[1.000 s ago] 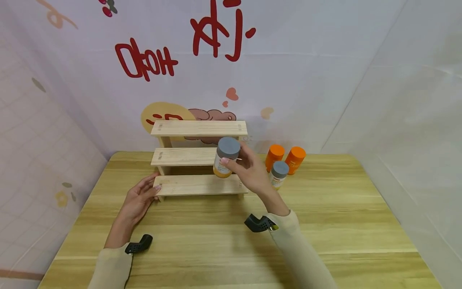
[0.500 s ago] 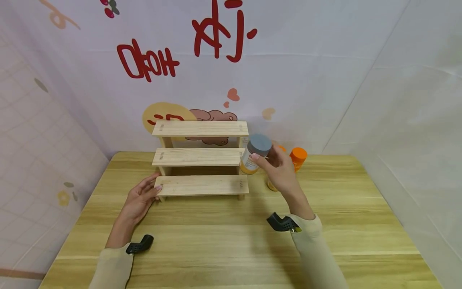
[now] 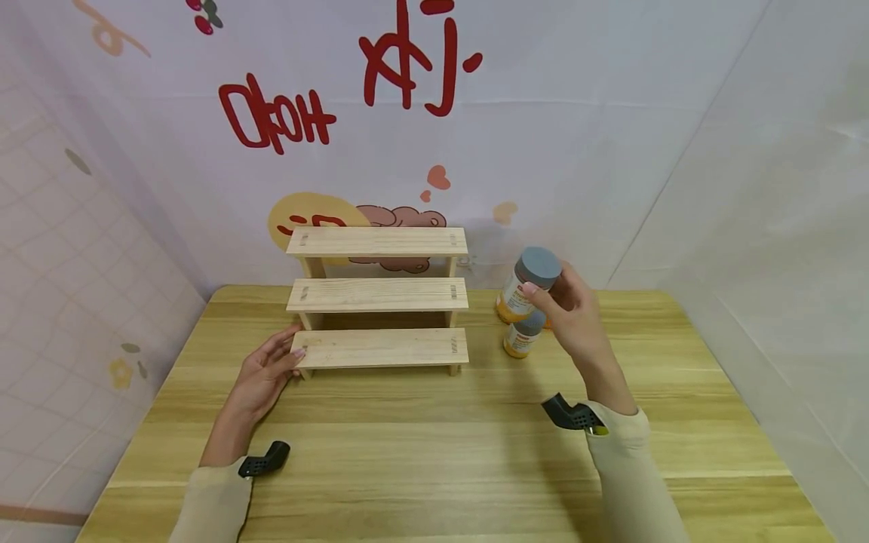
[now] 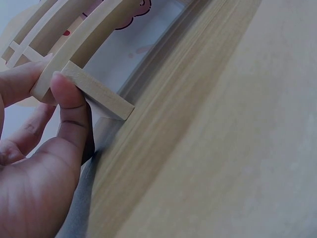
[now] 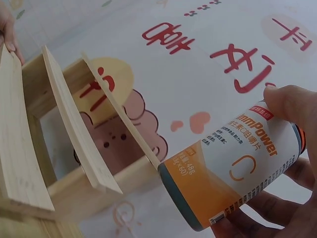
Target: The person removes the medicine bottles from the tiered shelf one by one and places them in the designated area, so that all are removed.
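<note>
My right hand (image 3: 578,320) grips a supplement bottle (image 3: 517,299) with a grey lid, a white label and an orange lower part. It is tilted and held up to the right of a three-tier wooden shelf rack (image 3: 377,296). The right wrist view shows the label of the bottle (image 5: 228,163) close up, thumb on one side and fingers round the other. My left hand (image 3: 261,373) holds the left end of the rack's lowest board (image 4: 59,64), pinched between thumb and fingers.
Another grey-lidded bottle (image 3: 520,341) stands on the wooden table (image 3: 407,452), just below the held one in the head view. Behind the held bottle and right hand, orange shows only as a sliver. A printed wall sheet (image 3: 577,151) hangs behind the rack.
My right hand has carried the bottle rightward, from in front of the rack to over the other bottles, now hiding nearly all of the orange-lidded ones. The left hand and rack have stayed put.
</note>
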`<state>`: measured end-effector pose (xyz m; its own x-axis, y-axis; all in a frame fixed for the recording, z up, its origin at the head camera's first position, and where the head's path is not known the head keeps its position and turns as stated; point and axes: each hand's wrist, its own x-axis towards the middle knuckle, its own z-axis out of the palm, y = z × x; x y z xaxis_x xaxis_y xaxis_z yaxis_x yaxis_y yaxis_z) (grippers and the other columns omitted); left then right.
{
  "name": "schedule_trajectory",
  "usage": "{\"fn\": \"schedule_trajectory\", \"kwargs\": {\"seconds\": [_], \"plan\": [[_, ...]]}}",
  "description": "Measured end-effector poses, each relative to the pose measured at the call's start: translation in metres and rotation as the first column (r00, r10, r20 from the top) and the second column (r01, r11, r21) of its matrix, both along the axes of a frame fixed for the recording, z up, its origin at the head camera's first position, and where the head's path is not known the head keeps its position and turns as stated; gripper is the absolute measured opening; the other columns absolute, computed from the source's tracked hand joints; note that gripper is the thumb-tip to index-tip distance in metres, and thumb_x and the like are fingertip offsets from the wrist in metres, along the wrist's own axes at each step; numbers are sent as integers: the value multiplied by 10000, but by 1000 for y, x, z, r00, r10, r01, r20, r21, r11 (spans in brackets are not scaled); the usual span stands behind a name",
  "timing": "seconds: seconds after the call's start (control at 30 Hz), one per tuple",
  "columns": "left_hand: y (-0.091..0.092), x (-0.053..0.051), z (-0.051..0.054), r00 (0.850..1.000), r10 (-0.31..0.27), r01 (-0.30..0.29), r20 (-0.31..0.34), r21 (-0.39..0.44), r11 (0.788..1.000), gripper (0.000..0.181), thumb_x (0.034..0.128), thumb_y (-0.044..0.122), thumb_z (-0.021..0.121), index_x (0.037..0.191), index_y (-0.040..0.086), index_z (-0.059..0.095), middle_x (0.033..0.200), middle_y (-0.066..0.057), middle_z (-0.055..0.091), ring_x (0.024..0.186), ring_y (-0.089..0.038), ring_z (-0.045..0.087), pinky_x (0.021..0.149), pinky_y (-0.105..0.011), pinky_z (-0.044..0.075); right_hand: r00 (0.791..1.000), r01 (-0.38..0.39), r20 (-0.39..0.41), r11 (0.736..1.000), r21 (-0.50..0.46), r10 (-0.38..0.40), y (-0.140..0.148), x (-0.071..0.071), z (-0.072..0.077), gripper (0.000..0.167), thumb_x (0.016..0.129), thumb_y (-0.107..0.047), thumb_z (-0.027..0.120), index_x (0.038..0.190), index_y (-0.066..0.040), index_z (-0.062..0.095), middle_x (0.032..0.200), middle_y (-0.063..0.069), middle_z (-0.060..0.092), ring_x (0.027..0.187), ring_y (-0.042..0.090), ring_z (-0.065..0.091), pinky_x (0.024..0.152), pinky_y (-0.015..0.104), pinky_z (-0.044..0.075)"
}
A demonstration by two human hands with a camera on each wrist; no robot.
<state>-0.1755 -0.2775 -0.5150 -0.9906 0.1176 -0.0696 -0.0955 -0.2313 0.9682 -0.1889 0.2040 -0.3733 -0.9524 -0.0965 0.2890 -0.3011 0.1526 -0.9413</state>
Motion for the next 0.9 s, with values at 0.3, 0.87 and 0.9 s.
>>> {"fn": "schedule_trajectory", "kwargs": {"seconds": [0.3, 0.87, 0.9], "plan": [[-1, 0, 1, 1000, 1, -1, -10, 2, 1000, 575, 1021, 8, 599, 1560, 50, 404, 1224, 51, 606, 956, -62, 594, 730, -200, 526, 999, 47, 3, 999, 2, -47, 31, 1, -7, 468, 1033, -170, 631, 1486, -140, 517, 1314, -54, 622, 1215, 122, 576, 988, 157, 486], [0, 1, 1, 1000, 2, -2, 17, 3, 1000, 564, 1018, 6, 605, 1550, 80, 433, 1204, 50, 613, 924, -62, 597, 721, -201, 533, 986, 146, 73, 988, 40, -149, 82, 5, -36, 524, 1029, -212, 645, 1528, -185, 486, 1364, -75, 594, 1274, 65, 526, 977, 100, 441], [0, 1, 1, 1000, 4, -4, 16, 2, 1000, 564, 1017, 4, 606, 1549, 79, 435, 1203, 51, 613, 923, -62, 597, 720, -201, 534, 987, 143, 71, 989, 37, -145, 84, 5, -37, 528, 1028, -210, 646, 1530, -182, 484, 1367, -73, 593, 1276, 63, 524, 975, 98, 440]]}}
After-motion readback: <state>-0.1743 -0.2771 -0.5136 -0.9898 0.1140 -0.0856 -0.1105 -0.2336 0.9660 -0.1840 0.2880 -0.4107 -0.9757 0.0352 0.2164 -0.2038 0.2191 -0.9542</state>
